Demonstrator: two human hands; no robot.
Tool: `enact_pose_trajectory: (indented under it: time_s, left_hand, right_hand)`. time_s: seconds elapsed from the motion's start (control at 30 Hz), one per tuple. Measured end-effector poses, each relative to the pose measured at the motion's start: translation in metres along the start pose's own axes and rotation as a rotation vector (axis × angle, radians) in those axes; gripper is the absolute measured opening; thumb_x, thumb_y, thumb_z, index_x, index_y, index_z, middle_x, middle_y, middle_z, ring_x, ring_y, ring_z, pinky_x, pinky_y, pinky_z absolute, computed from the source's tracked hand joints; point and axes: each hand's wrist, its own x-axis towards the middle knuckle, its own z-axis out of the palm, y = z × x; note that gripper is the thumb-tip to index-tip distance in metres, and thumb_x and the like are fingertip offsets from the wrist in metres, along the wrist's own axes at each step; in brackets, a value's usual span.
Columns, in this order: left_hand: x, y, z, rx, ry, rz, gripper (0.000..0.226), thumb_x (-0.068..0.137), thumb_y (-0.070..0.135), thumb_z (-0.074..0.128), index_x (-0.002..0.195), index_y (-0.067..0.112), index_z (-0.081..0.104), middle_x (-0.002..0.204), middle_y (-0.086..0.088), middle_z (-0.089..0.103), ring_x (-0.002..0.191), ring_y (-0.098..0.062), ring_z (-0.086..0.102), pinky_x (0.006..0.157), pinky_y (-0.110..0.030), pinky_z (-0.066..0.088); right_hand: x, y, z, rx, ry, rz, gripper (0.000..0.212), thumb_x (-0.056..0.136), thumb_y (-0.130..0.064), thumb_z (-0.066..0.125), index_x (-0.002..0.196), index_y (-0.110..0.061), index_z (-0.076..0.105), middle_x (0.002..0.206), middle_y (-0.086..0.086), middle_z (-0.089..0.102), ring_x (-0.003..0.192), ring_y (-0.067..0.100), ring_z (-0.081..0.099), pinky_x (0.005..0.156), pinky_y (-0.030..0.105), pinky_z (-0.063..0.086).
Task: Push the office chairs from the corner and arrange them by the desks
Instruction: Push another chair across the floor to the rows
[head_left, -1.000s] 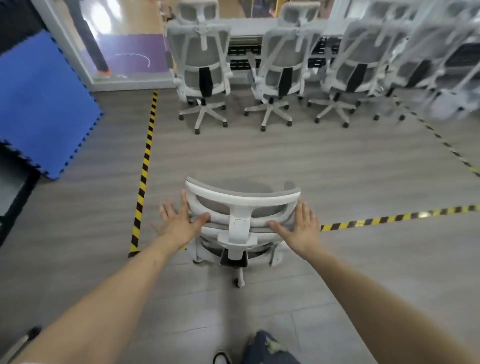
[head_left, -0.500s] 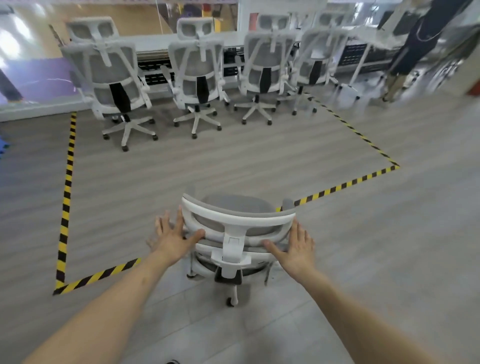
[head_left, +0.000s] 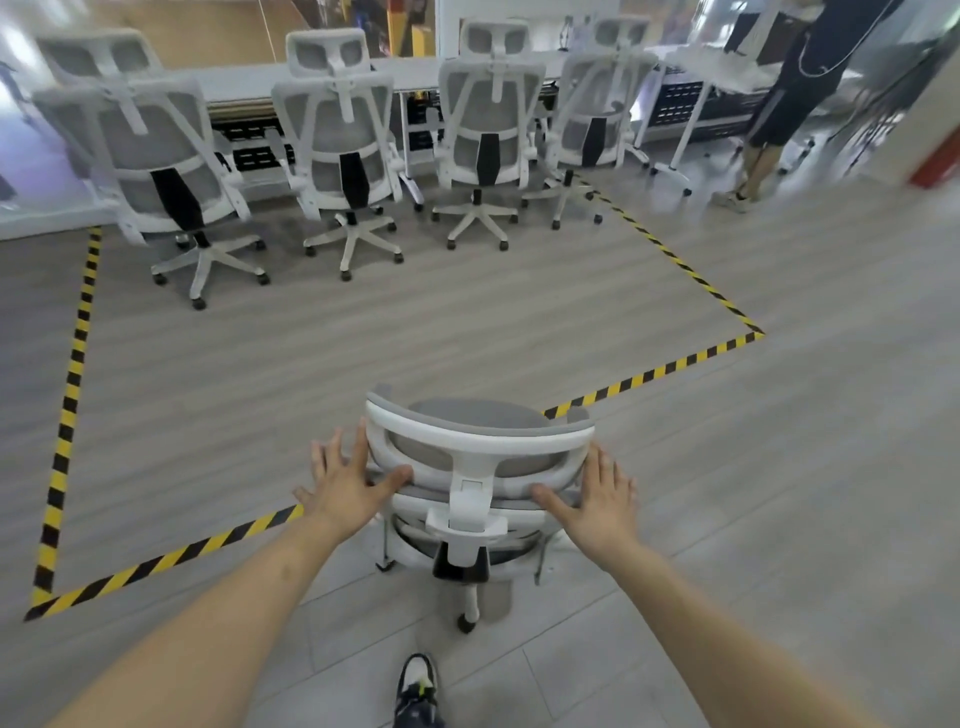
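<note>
The step in hand looks like the delivery run: one white mesh office chair (head_left: 480, 467) is being wheeled across the grey floor toward the row of four matching chairs (head_left: 343, 150) parked at 12 o'clock along the white desks (head_left: 415, 73). It sits at the centre of the view, straddling the near edge of the yellow-black floor tape (head_left: 649, 371), well apart from the row.

Both arms reach forward, almost straight, converging on the chair's backrest. The left hand (head_left: 345, 480) lies at 9 o'clock of the backrest, fingers spread and straight against its outer edge, thumb hooked over the rear frame. The right hand (head_left: 597, 499) mirrors it at 3 o'clock, fingers extended, thumb laid inward on the frame. Neither hand clenches; both press flat and open.

The next move probably calls for an even push from both palms, steering toward a free spot by the desks at about 1 o'clock, where a standing person (head_left: 779, 104) may be in the way.
</note>
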Motion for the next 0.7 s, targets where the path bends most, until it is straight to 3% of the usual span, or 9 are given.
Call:
enact_pose_trajectory:
  time_s: [0.17,0.33,0.53,0.7]
  left_hand:
    - [0.079,0.066,-0.002,0.010,0.011,0.051,0.110,0.070,0.100,0.038,0.158,0.053,-0.009,0.172,0.010,-0.014,0.157,-0.025,-0.021,0.112,-0.081,0.010]
    - [0.169,0.139,0.000,0.032,-0.019,0.098,0.126,0.050,0.112,0.021,0.156,0.054,-0.013,0.171,0.008,-0.017,0.157,-0.026,-0.020,0.113,-0.078,0.018]
    - [0.276,0.246,-0.006,0.040,-0.105,0.127,0.130,0.049,0.112,0.024,0.156,0.052,-0.021,0.171,-0.002,-0.022,0.155,-0.028,-0.028,0.117,-0.076,0.013]
    - [0.354,0.333,0.001,0.025,-0.052,0.156,0.133,0.046,0.112,0.023,0.159,0.049,-0.010,0.171,-0.008,-0.012,0.156,-0.031,-0.020,0.117,-0.074,0.014]
  right_hand:
    - [0.079,0.024,-0.026,0.041,0.034,0.029,0.130,0.063,-0.109,0.022,0.164,-0.031,-0.004,0.172,0.001,0.007,0.158,0.028,0.008,0.126,0.055,0.008]
    - [0.165,0.053,-0.049,0.057,0.045,0.089,0.130,0.065,-0.108,0.025,0.164,-0.029,-0.002,0.172,0.002,0.009,0.158,0.028,0.010,0.126,0.054,0.010]
    - [0.286,0.091,-0.097,0.087,0.058,0.117,0.127,0.067,-0.107,0.030,0.163,-0.033,-0.006,0.172,0.003,0.007,0.158,0.028,0.010,0.126,0.054,0.013]
    - [0.386,0.128,-0.131,0.072,0.098,0.129,0.130,0.065,-0.108,0.024,0.164,-0.030,-0.003,0.173,0.003,0.007,0.157,0.028,0.012,0.126,0.053,0.012]
